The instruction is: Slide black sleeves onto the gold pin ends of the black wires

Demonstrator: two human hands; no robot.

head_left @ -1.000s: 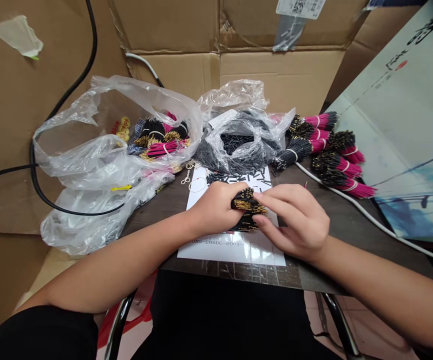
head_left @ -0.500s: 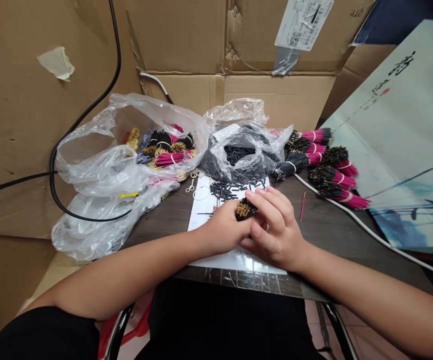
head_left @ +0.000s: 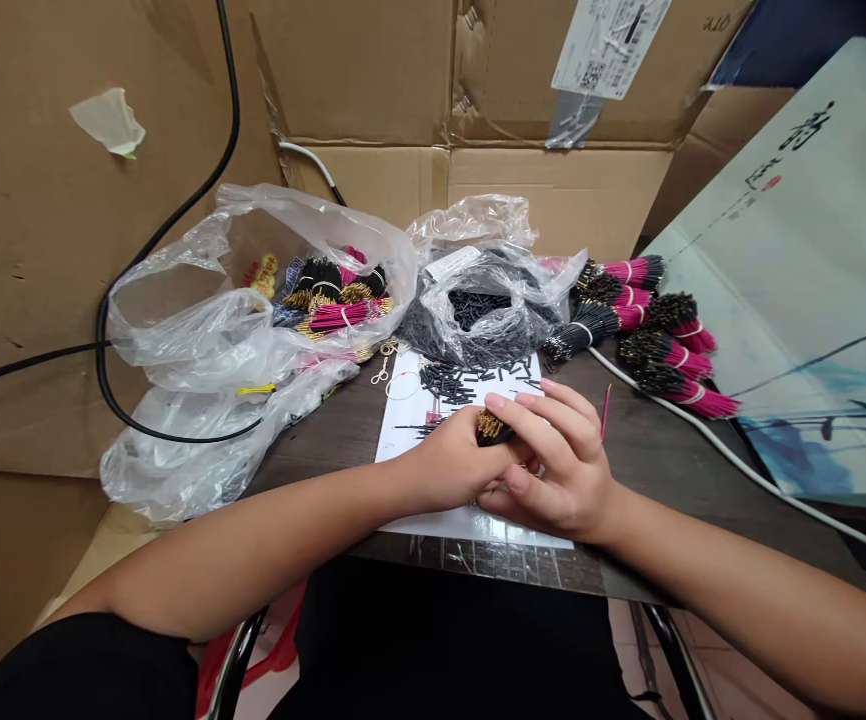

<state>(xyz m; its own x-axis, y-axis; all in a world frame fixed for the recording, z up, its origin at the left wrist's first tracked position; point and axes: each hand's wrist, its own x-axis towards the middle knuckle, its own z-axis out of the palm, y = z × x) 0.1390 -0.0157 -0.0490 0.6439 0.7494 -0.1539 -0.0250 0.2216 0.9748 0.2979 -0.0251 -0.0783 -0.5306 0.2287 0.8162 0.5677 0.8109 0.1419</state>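
A bundle of thin black wires with gold tips (head_left: 490,428) is between my hands, above a white sheet of paper (head_left: 425,525). My left hand (head_left: 448,458) is wrapped round it, tips facing up and outward. Curved over the same bundle from the right is my right hand (head_left: 564,460), its fingertips against the wires and its thumb near the left thumb. The lower part of the bundle is hidden by both hands. Short black tubes (head_left: 448,382) lie loose on the paper just beyond the hands. One pink stick (head_left: 605,412) lies right of my right hand.
At the back stands a clear plastic bag (head_left: 530,320) full of black tubes. A larger plastic bag (head_left: 170,340) at left holds pink and black bundles. Several banded pink-black bundles (head_left: 692,360) lie at right, beside a white cable (head_left: 740,445). Rubber bands (head_left: 384,365) lie near the paper.
Both hands remain on the bundle, which has shifted slightly down and right. My right hand's fingers have moved a little right and spread apart more over it.
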